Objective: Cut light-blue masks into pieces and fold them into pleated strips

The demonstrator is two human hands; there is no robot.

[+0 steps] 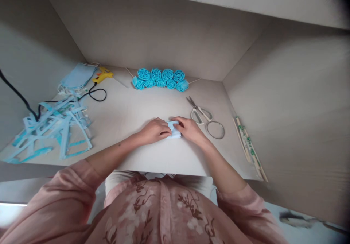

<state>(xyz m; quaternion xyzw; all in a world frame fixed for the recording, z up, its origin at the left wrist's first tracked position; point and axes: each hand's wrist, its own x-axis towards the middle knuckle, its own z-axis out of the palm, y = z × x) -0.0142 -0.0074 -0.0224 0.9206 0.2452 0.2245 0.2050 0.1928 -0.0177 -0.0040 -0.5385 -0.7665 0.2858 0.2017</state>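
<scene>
Pink floral shirt fills the bottom of the view, sleeves pushed up, both forearms reaching out over the near edge of the pale table (131,112). Left hand (155,130) lies knuckles up, fingers curled down onto the left end of a small light-blue folded piece (175,131); right hand (189,129) mirrors it on the right end, fingers bent and pinching the top edge. Both hands are closed on the piece, pressing it flat to the table at centre, a bit back from the near edge. Only a narrow strip of the piece shows between the hands, so the fold shape is unclear. Just right of the right hand sits a metal ring (215,130), flat, with white-handled scissors (199,111) touching or just behind it, blades pointing up-left. Further right, near the side wall, wrapped chopsticks (250,147) lie along the table edge. Far left, a heap of blue and white cut strips (51,127), loose and tangled. Behind the heap, a stack of blue face masks (77,77) and a yellow glue gun (102,75) with a black cord (96,92) looping out from it. At the back wall, centre, a row of blue rolled roses (160,79) packed side by side, thin sticks poking out both ends.
</scene>
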